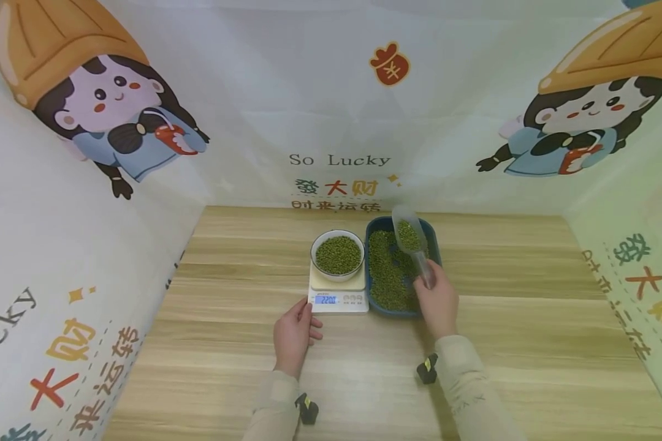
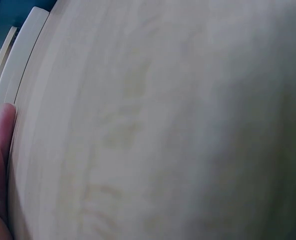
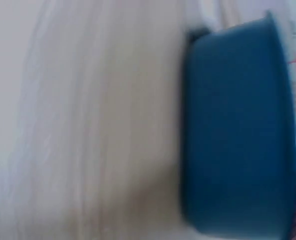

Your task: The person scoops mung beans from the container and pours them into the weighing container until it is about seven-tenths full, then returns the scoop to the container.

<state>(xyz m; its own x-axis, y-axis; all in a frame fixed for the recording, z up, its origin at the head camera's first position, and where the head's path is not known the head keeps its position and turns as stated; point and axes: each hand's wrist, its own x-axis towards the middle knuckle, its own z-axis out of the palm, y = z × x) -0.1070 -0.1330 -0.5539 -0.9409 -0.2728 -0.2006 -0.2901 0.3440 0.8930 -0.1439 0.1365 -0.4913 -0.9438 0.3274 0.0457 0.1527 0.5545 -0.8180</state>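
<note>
My right hand [image 1: 439,300] grips the handle of a clear scoop [image 1: 422,264] with green mung beans in its bowl. The scoop is over the blue tub [image 1: 369,293], which holds more mung beans [image 1: 385,275]. My left hand [image 1: 295,334] touches the front left corner of a white kitchen scale [image 1: 358,306], its fingers relaxed; in the left wrist view the fingertips [image 2: 7,112] lie against the scale's edge. On the scale stands a white bowl [image 1: 313,260] with a dark rim, filled with mung beans [image 1: 338,255]. The lit display [image 1: 325,300] appears to read 220.0.
The tub stands right beside the scale, on its right. Both are on a wood-grain table [image 1: 243,275]. A printed cloth [image 1: 265,122] hangs behind the table and along both sides. Each wrist carries a small black device, such as this one [image 1: 427,369].
</note>
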